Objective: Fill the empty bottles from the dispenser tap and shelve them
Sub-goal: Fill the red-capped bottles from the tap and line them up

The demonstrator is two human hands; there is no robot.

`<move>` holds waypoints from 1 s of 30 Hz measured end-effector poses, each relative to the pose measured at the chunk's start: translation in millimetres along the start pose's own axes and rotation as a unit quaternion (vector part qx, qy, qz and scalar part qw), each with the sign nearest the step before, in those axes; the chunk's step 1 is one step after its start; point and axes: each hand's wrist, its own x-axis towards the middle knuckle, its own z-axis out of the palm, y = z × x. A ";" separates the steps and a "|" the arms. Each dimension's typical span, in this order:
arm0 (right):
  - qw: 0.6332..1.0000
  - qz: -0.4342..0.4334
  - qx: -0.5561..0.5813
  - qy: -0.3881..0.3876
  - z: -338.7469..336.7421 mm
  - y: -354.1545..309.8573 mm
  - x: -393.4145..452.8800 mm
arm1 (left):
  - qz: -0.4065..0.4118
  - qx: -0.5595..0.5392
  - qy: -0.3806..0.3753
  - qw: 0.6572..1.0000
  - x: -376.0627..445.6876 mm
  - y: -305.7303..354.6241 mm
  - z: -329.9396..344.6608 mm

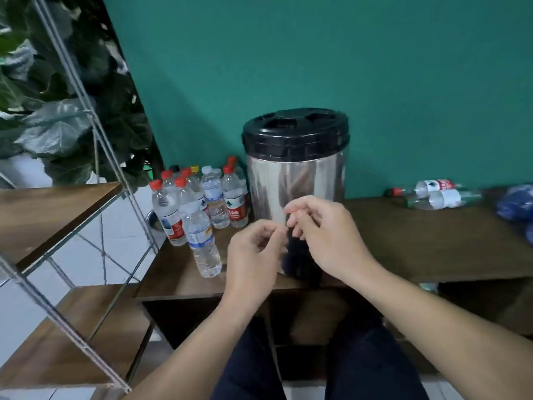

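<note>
Wood counter [432, 241] vs teal wall [317, 53]; both hands' grip curled, holding nothing visible.

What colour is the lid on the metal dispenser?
Black; the lid sits on the shiny steel dispenser, clearest in the head view.

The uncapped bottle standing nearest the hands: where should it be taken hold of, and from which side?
Probably round the mid-body label of the uncapped bottle, coming from its right front. It stands upright, other bottles crowd behind it, and that side is open.
</note>
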 end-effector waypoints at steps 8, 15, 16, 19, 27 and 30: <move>0.990 0.087 -0.044 0.101 -145.2 94.2 -0.4 | -0.019 -0.035 -0.065 0.997 22.5 34.2 160.0; 0.968 0.188 -0.142 0.085 -227.5 190.7 12.4 | -0.095 0.017 -0.109 0.989 74.4 -9.4 284.0; 0.965 0.189 -0.162 0.084 -236.9 204.1 17.6 | -0.104 0.025 -0.116 0.987 82.1 -17.2 297.5; 0.950 0.176 -0.246 0.073 -263.0 240.6 38.3 | -0.124 0.054 -0.149 0.980 102.3 -38.4 333.2; 0.893 0.151 -0.424 -0.023 -315.4 325.9 105.3 | -0.189 0.040 -0.210 0.958 150.8 -77.8 410.2; 0.888 0.152 -0.433 -0.026 -326.0 349.9 118.2 | -0.196 0.013 -0.228 0.954 159.4 -86.7 428.9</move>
